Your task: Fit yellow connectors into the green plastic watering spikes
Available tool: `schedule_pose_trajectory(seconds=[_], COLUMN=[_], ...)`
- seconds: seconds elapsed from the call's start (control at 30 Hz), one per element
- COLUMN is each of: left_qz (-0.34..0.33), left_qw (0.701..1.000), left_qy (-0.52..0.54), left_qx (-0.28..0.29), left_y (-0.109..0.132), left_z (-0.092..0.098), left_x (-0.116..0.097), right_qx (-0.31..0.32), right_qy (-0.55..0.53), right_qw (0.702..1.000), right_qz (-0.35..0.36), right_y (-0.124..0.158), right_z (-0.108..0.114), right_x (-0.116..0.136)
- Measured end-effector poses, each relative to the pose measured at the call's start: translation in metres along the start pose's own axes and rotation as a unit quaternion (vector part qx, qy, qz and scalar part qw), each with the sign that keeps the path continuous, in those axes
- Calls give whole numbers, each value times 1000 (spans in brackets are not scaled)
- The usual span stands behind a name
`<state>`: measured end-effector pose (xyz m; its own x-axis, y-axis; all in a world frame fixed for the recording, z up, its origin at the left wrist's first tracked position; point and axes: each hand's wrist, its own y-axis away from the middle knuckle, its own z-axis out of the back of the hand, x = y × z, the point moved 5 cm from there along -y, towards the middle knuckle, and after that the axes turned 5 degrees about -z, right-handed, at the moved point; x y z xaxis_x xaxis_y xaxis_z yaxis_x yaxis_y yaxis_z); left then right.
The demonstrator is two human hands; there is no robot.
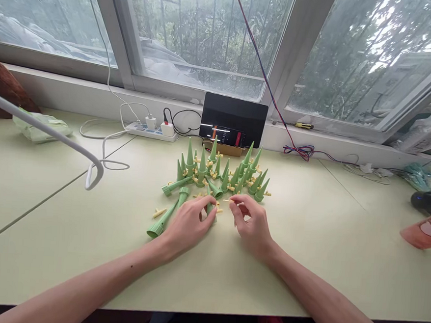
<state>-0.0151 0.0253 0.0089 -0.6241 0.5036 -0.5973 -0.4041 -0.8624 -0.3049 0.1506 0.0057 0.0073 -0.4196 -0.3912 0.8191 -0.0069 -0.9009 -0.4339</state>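
In my left hand (192,220) is a green plastic watering spike (209,208), gripped between thumb and fingers, with a yellow valve piece showing at its side. My right hand (250,223) pinches a small thin yellow piece (226,200), its tip pointing toward the left hand. The two hands are close but apart. Just beyond them stand several upright green spikes (202,168) with yellow valves fitted near their bases. Beside my left hand lie loose green spikes (163,219) and a loose yellow valve (159,212).
A dark tablet (237,114) leans at the window, with a phone (226,136) showing a timer before it. A power strip (151,130) with cables lies to its left. A white curved bar (48,130) crosses the left side. At right lies an orange printed cup (426,230).
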Motion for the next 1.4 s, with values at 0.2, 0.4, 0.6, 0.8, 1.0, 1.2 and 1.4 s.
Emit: schedule_pose_trajectory(seconds=[0.2,0.4,0.6,0.8,1.0,1.2,1.4], left_qz=[-40,-55,-38,-30,-36,-50,-56], left_qw=[998,995,992,989,991,992,993], left_qy=[34,45,59,100,96,101,97], left_qx=[-18,-63,-104,-100,-84,-61,-41], left_y=[-2,-2,-3,-4,-2,-1,-1], left_z=[1,4,8,8,7,4,2], left_x=[1,4,7,6,0,-4,-6], right_qx=[-2,-5,11,12,5,16,36], right_qy=[1,-6,-5,-7,-11,-5,0], right_qw=[1000,1000,1000,1000,1000,1000,999], right_qz=[-4,-15,7,15,20,19,17], right_y=[-1,-1,-1,0,0,1,-1], right_z=[1,1,-3,-3,-1,-3,-5], right_x=[0,0,-1,-1,3,1,1])
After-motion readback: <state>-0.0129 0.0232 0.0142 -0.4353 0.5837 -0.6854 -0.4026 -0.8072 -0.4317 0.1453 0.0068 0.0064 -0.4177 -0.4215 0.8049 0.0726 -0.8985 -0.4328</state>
